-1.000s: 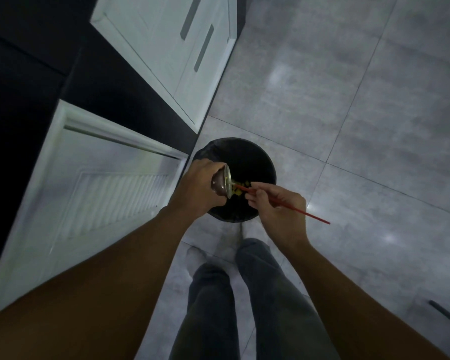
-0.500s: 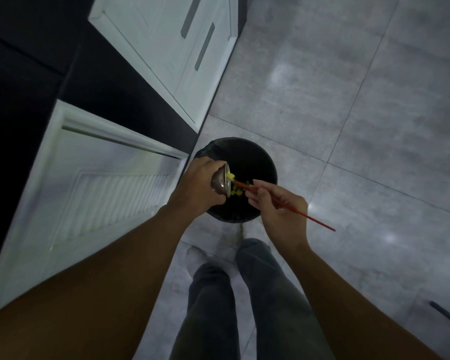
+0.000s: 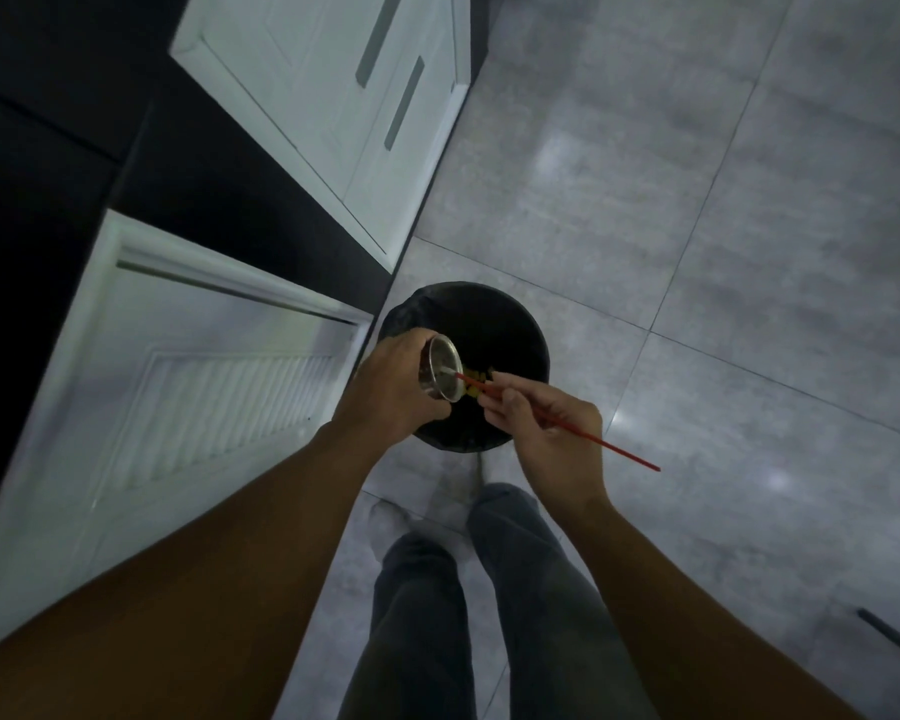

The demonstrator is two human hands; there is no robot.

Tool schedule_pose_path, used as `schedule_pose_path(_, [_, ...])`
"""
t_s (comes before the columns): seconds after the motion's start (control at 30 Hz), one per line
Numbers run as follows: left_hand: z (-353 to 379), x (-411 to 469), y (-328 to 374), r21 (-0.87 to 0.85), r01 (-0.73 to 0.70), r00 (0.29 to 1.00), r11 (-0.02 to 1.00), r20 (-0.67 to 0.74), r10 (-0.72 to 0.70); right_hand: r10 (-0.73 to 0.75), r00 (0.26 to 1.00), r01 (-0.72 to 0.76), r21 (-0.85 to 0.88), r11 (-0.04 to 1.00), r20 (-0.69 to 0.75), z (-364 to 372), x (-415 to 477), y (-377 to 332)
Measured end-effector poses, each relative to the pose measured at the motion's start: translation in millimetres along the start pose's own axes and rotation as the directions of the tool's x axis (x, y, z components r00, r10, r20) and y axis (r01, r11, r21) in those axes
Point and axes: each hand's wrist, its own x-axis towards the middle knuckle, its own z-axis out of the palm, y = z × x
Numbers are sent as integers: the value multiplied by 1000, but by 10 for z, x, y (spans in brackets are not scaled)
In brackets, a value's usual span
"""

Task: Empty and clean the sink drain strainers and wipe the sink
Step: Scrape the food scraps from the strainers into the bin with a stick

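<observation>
Both hands point(image 3: 396, 389) point(image 3: 546, 433) closed, arms outstretched

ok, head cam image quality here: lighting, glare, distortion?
Head view: dim and bluish; soft glare patches on the floor tiles; wide-angle bending of the cabinet doors; strainer, red stick and both hands stay legible; bin interior nearly black.

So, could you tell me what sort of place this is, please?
Most likely a home kitchen: white cabinet doors line a tiled floor, and a metal strainer is being scraped over a black bin.
</observation>
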Motion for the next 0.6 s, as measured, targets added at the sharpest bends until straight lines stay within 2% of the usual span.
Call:
schedule_pose_path(0.13, [-58,-97,-21,-76,55,998,996,-11,-56,32,997,-26,81,996,-70,-195,-48,-47])
schedule_pose_path(0.3, [-211,-361,83,-127,108,993,986,-36,-113,20,999,-15,102,995,-41,-315,-116,-314])
schedule_pose_path(0.6, [-993,-1132,436,-249,28,951,968,-292,-103,-131,991,130,97,987,0,-34,-393,-1424])
